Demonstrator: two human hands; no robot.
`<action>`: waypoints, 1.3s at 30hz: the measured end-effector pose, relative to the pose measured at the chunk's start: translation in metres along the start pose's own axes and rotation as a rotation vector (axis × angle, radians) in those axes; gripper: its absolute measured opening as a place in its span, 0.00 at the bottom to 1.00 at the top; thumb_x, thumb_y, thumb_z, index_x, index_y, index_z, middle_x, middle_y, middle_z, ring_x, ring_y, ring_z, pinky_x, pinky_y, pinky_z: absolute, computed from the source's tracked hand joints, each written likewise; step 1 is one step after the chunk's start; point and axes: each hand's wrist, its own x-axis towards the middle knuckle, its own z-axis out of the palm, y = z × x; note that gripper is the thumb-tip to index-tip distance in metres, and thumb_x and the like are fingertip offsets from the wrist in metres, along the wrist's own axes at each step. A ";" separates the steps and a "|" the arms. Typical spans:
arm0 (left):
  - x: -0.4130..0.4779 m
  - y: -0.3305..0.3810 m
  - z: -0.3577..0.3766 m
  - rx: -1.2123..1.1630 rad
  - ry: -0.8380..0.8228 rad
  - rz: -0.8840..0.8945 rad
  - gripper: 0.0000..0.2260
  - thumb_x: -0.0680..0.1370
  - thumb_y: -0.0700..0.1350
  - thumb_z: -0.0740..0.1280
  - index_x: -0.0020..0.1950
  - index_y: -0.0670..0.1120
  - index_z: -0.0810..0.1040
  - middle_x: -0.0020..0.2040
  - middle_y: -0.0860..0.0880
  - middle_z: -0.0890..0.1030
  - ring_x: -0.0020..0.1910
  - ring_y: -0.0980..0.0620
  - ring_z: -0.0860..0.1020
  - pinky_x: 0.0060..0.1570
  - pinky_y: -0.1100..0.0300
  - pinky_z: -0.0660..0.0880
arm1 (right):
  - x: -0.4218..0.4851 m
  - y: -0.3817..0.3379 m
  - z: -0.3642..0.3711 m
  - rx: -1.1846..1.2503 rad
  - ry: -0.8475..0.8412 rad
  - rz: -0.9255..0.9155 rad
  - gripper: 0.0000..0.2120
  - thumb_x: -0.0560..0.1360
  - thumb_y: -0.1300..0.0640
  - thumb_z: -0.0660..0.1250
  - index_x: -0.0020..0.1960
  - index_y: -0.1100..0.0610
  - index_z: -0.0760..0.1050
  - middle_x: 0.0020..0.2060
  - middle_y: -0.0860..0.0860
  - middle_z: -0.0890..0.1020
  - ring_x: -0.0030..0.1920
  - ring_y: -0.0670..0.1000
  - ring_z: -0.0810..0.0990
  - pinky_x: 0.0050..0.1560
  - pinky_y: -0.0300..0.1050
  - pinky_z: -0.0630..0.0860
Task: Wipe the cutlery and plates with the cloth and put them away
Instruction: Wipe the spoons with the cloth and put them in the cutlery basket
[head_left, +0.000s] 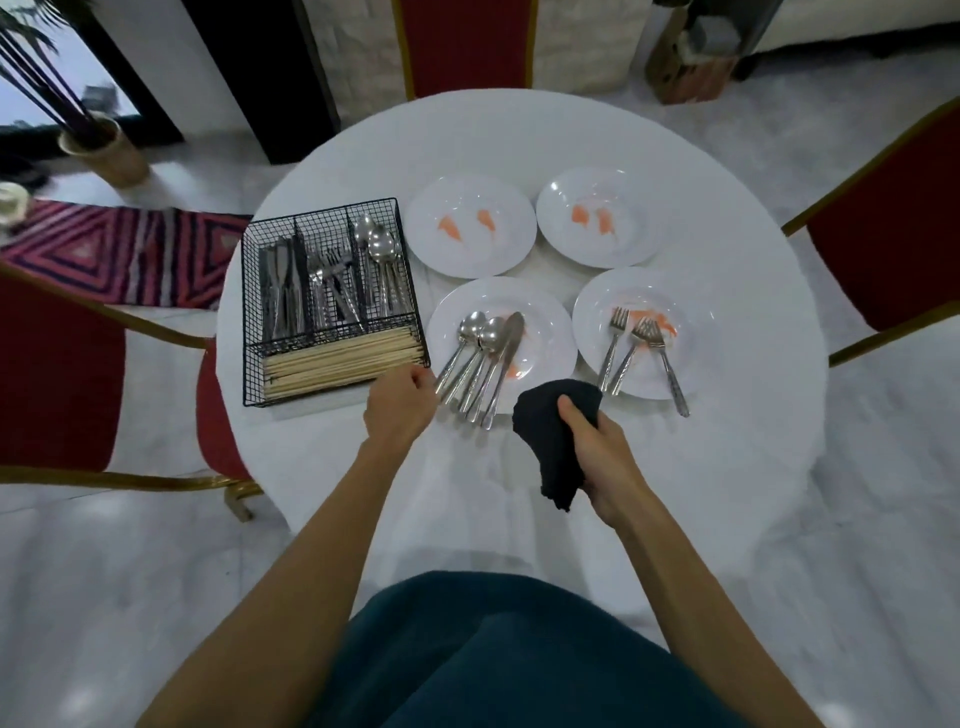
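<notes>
Starting at the left of the round table (519, 130), a black wire caddy (332, 301) holds sorted cutlery, with chopsticks (337, 361) in its near compartment. Your left hand (400, 410) sits at its near right corner, fingers curled; I cannot tell whether it holds anything. Spoons (467, 353) and a knife (506, 353) lie on the near-left plate (550, 322). Your right hand (602, 457) grips the black cloth (556, 436). Three forks (636, 353) rest on the smeared near-right plate (696, 332).

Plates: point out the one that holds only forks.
The near right plate, with three forks on it. The near left plate holds spoons and a knife; the two far plates hold no cutlery.
</notes>
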 end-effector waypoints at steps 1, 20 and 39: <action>0.007 -0.001 0.000 0.059 -0.027 -0.016 0.12 0.81 0.47 0.60 0.50 0.46 0.83 0.44 0.48 0.81 0.44 0.46 0.78 0.43 0.56 0.70 | -0.002 -0.001 0.004 0.033 -0.011 0.028 0.17 0.82 0.46 0.65 0.69 0.51 0.74 0.56 0.50 0.84 0.56 0.54 0.83 0.62 0.59 0.80; -0.033 0.012 -0.067 -0.399 -0.560 0.061 0.05 0.83 0.43 0.65 0.52 0.41 0.76 0.40 0.48 0.88 0.34 0.54 0.83 0.36 0.59 0.74 | -0.033 0.003 0.051 0.500 0.142 -0.014 0.25 0.85 0.45 0.57 0.71 0.64 0.72 0.56 0.58 0.83 0.55 0.54 0.83 0.49 0.47 0.79; -0.114 0.058 -0.051 -0.101 -0.751 0.484 0.06 0.85 0.48 0.60 0.53 0.49 0.75 0.31 0.54 0.81 0.28 0.62 0.76 0.37 0.62 0.72 | -0.045 -0.023 0.034 0.926 -0.084 -0.239 0.19 0.85 0.52 0.58 0.67 0.62 0.79 0.62 0.60 0.83 0.59 0.59 0.84 0.61 0.55 0.81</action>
